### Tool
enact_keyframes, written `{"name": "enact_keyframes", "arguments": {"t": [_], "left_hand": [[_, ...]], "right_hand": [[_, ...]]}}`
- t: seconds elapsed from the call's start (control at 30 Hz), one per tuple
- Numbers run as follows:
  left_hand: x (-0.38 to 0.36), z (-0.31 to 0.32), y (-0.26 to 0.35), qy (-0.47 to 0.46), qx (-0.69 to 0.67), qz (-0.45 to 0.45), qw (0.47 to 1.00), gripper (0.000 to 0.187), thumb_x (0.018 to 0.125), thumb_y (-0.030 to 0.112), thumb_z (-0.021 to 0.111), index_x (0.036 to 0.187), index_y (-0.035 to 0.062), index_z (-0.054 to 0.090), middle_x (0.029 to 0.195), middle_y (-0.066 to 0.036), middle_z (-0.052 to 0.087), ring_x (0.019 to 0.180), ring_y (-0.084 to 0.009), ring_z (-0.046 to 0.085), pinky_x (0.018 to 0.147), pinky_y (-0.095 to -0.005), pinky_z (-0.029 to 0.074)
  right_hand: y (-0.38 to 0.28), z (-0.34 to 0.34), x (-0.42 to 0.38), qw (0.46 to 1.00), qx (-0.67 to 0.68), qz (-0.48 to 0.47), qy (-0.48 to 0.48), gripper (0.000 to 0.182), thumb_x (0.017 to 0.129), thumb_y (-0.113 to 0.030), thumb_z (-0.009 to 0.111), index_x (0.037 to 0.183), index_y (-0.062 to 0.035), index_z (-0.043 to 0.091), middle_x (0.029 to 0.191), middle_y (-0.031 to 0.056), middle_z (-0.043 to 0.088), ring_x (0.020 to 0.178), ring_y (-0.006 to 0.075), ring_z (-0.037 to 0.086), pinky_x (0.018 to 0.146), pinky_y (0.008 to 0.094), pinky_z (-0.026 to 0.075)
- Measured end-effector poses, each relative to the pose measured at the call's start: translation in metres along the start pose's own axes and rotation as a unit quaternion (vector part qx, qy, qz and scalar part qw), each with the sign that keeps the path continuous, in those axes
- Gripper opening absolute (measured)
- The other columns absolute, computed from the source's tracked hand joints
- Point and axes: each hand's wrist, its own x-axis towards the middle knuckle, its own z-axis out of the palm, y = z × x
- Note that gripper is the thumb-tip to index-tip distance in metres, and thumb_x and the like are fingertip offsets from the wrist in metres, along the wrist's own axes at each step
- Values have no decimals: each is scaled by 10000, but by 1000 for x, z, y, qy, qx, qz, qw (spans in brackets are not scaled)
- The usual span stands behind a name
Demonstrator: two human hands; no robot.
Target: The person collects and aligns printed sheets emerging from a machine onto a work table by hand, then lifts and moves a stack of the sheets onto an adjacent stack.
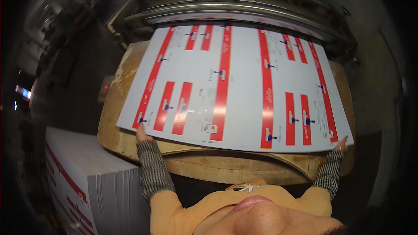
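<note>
The roller machine (pixel 244 9) stood at twelve o'clock, the wooden table (pixel 110 131) at its six; across this lay the printed sheet (pixel 244 91), far edge at the rollers. Lining it up there seemed the step in hand; the next move called for even, square handling. Red bands (pixel 222 95) crossed its glossy white face. Left hand (pixel 144 135) at eight o'clock and right hand (pixel 342 144) at four pinched near corners, thumbs on top, other fingers hidden. Tiny blue figures (pixel 271 138) dotted the print.
</note>
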Motion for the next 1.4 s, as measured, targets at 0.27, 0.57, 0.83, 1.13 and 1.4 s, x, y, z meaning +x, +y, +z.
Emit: {"name": "enact_keyframes", "arguments": {"t": [0.27, 0.57, 0.83, 1.13, 1.4], "left_hand": [[-228, 50, -196, -250, -21, -328, 911, 453, 908, 310, 519, 1220, 0, 410, 1165, -261, 443, 1215, -396, 376, 965, -542, 395], [-212, 63, -191, -266, 120, -240, 926, 512, 920, 281, 495, 1231, -97, 346, 1162, -264, 471, 1097, -390, 497, 881, -470, 489], [-215, 63, -195, -251, 124, -187, 942, 418, 906, 227, 520, 1177, -70, 405, 1077, -212, 531, 932, -338, 601, 741, -423, 556], [-192, 49, -212, -252, 111, -191, 942, 485, 858, 237, 589, 1187, -72, 412, 1067, -215, 549, 920, -343, 598, 689, -414, 567], [-186, 47, -216, -278, 176, -112, 938, 435, 830, 247, 612, 1168, -7, 513, 1025, -147, 591, 712, -202, 602, 591, -326, 549]], "right_hand": [[-6, -6, -21, 993, -41, -84, 68, 742, 757, -581, 584, 842, 156, 617, 878, 314, 618, 841, 413, 617, 766, 436, 488], [26, 20, -16, 991, 37, 124, 21, 927, 710, -653, 590, 1085, 189, 494, 1089, 342, 544, 1010, 390, 572, 873, 429, 474], [5, -15, -34, 976, -47, 146, -152, 901, 755, -633, 556, 1217, 130, 432, 1153, 246, 560, 964, 332, 595, 793, 438, 512], [-59, 33, -130, 904, -73, -361, -218, 385, 826, -259, 619, 954, 99, 557, 913, 222, 610, 821, 318, 606, 746, 382, 488], [-82, 30, -461, 404, -161, -745, -506, 869, 574, -343, 804, 1254, 45, 426, 1325, 309, 348, 1282, 419, 275, 1046, 457, 268]]}}
